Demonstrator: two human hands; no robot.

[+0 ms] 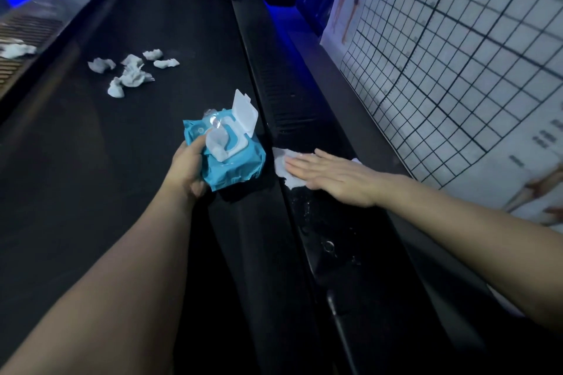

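Left hand [189, 167] grips soft teal plastic wipes pack [240, 167], white lid [243, 113] flipped open, above black treadmill belt [122, 146]. I see right hand [329, 175] flat, fingers together, pressing white wet wipe [281, 169] on side rail [323, 222] just right of belt; crumpled white wipes [128, 76] lie farther up belt

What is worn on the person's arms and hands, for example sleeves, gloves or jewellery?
Nothing shows. The left hand and the right hand are bare, without gloves or visible rings. The left forearm and the right forearm are bare to the picture's edge: no sleeve, watch or bracelet.
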